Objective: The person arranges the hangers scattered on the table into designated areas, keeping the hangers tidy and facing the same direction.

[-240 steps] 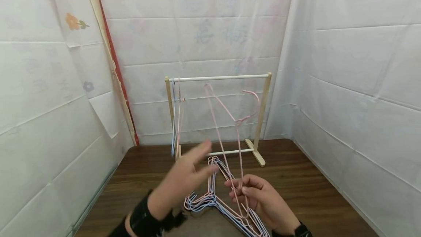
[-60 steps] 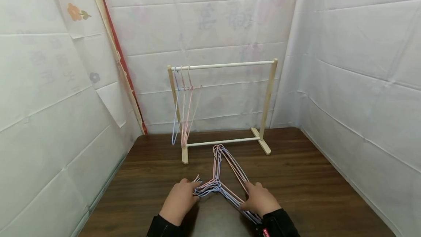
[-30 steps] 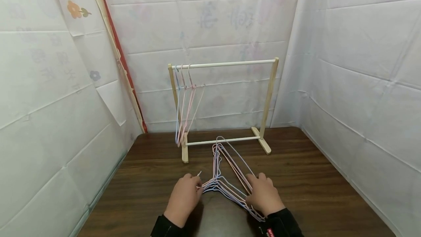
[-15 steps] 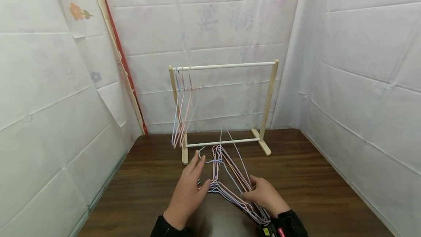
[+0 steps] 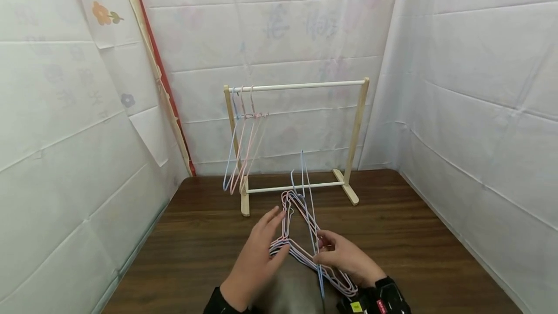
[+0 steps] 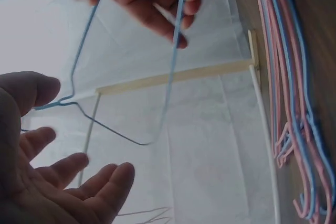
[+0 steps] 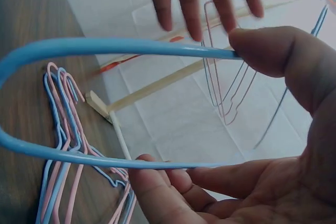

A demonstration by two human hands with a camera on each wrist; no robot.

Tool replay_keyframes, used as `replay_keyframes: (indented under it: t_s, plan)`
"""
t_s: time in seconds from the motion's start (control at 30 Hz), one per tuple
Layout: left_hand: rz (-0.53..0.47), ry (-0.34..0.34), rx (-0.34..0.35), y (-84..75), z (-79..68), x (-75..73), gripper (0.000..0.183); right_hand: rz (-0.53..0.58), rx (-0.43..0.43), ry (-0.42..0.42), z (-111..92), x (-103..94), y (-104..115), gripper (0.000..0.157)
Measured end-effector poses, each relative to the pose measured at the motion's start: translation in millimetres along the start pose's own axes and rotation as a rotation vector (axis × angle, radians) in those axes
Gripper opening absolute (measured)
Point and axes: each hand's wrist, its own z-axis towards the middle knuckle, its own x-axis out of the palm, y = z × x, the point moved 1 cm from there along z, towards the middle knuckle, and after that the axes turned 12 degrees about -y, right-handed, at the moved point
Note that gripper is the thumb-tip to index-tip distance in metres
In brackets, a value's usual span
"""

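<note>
My right hand (image 5: 348,258) holds a blue clothes hanger (image 5: 320,280) by its near end, raised edge-on above the pile. In the right wrist view, the thumb (image 7: 268,51) is on one wire of the hanger's rounded end and the fingers are against the other. My left hand (image 5: 257,260) hovers left of it with fingers spread. The left wrist view shows the hanger's neck (image 6: 65,100) beside my left thumb (image 6: 37,90), with the hook partly hidden behind that hand. Beneath lies a stack of pink and blue hangers (image 5: 344,287).
Behind the stack stands a wooden rack with a white top bar (image 5: 301,86) and splayed feet (image 5: 346,188). Several hangers, blue and pink, hang at its left end (image 5: 252,105). White cloth walls (image 5: 471,110) enclose the brown table (image 5: 418,256).
The pink hanger held earlier now hangs on the rack. Both hands then took a blue hanger off the stack; it has turned upright, and my left hand has released its hook.
</note>
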Motion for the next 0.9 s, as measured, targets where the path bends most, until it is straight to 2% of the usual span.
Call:
replay_keyframes:
  t_s: [0.13, 0.23, 0.37, 0.5, 0.63, 0.73, 0.8, 0.9]
  plan:
    - [0.012, 0.072, 0.01, 0.8, -2.6, 6.9, 0.069, 0.088, 0.009, -0.023, 2.3, 0.5, 3.2, 0.079]
    - [0.014, 0.156, 0.021, -0.5, -8.5, 12.8, 0.064, 0.166, 0.021, -0.034, 0.2, 1.7, 5.2, 0.077]
    - [-0.019, 0.248, 0.004, -2.4, -16.7, 19.7, 0.063, 0.251, 0.019, -0.055, -3.2, 3.2, 11.2, 0.077]
    - [-0.125, 0.294, -0.029, -3.7, -22.2, 26.3, 0.066, 0.299, -0.004, -0.091, -5.4, 5.4, 15.2, 0.076]
    - [-0.28, 0.348, -0.131, -4.5, -21.3, 30.3, 0.069, 0.364, -0.023, -0.12, -5.6, 8.0, 18.1, 0.076]
    - [-0.372, 0.366, -0.173, -5.8, -19.7, 31.9, 0.066, 0.387, -0.035, -0.141, -4.5, 9.9, 19.6, 0.075]
    - [-0.418, 0.356, -0.173, -7.2, -19.6, 32.0, 0.06, 0.385, -0.04, -0.155, -3.6, 11.1, 20.9, 0.075]
    - [-0.491, 0.279, -0.128, -10.4, -19.9, 33.3, 0.046, 0.367, -0.032, -0.189, -1.8, 12.6, 23.3, 0.075]
